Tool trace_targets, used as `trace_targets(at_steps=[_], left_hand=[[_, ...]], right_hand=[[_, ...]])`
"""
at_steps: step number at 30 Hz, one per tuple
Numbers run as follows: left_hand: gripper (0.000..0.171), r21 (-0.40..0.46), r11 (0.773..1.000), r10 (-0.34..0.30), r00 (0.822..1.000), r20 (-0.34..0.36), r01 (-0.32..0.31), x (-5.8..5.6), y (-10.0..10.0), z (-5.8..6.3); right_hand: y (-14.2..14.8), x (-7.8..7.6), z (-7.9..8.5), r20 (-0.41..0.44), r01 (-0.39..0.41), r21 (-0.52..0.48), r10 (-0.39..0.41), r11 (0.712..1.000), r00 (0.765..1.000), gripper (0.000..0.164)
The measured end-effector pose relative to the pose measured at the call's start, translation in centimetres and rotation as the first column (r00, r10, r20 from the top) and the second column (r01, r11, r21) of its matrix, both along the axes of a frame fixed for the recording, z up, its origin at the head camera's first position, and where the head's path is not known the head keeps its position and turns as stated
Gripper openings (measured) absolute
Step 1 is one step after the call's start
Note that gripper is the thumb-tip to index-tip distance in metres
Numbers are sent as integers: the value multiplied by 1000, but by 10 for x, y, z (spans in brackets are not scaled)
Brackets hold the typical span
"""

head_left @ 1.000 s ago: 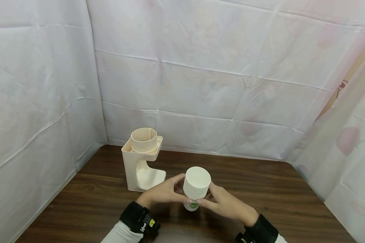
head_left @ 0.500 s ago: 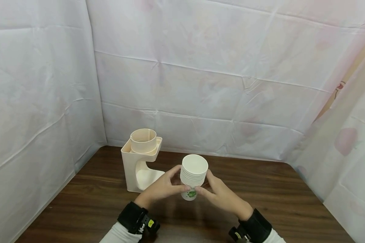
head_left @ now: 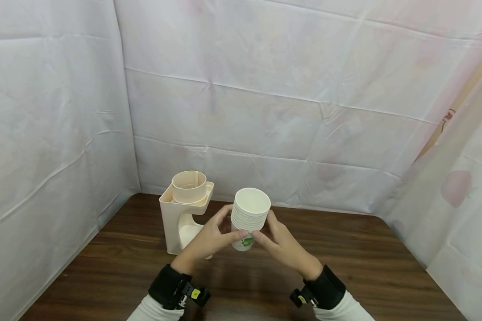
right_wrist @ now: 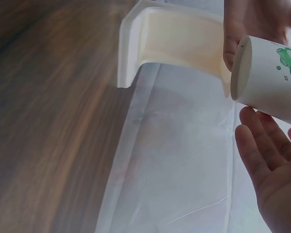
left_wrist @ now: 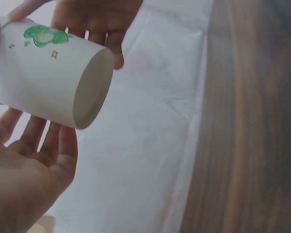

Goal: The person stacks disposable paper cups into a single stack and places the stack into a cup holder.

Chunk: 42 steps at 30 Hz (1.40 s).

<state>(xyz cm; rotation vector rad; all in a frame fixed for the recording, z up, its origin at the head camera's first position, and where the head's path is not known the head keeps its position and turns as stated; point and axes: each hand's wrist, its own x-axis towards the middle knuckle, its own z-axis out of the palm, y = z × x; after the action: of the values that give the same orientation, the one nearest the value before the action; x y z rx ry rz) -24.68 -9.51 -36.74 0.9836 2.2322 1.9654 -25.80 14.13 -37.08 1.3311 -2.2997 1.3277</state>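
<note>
A stack of white paper cups [head_left: 250, 214], rims up, is held between both hands above the table. Green printing shows on the lowest cup's side in the left wrist view, where the cup's bottom [left_wrist: 93, 90] also faces the camera. My left hand [head_left: 209, 238] grips the stack from the left, thumb on the near side. From the right, my right hand [head_left: 286, 245] holds it the same way, the two thumb tips close together. Just left of the stack stands a cream cup dispenser [head_left: 172, 223] with a round tube [head_left: 189, 189] on top; the left hand partly hides its base.
The dark wooden table [head_left: 365, 267] spreads around the hands. White patterned cloth [head_left: 241, 111] hangs behind it and along both sides. In the right wrist view the dispenser [right_wrist: 179, 39] appears beyond the stack.
Both hands have raised the cup stack higher above the table and moved it slightly left, closer to the dispenser. The dispenser has stayed in place.
</note>
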Motion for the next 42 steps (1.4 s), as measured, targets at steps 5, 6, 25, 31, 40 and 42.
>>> trace_targets(at_steps=[5,6,25,31,40,42], left_hand=[[62,-14,998,57,998,7,-56,6,-3,15],[62,-18,997,69,998,1,-69,7,-4,18],[59,-29,934,348,923,-163,-357,16,-33,57],[62,-42,913,389,897,-210,-406,17,-44,69],[68,-4,896,432,874,-224,-444,16,-58,89],[67,4,893,438,866,-241,-451,14,-60,92]], right_hand=[[-6,-5,7,-51,-26,-25,25,999,998,56],[-8,-7,9,-56,-32,-29,30,999,998,56],[-54,-22,45,-27,-122,-95,120,988,992,62],[-67,-28,58,-78,-87,-68,81,994,994,67],[-87,-36,84,-145,-47,-52,39,998,989,72],[-91,-37,89,-146,-49,-54,40,997,988,72]])
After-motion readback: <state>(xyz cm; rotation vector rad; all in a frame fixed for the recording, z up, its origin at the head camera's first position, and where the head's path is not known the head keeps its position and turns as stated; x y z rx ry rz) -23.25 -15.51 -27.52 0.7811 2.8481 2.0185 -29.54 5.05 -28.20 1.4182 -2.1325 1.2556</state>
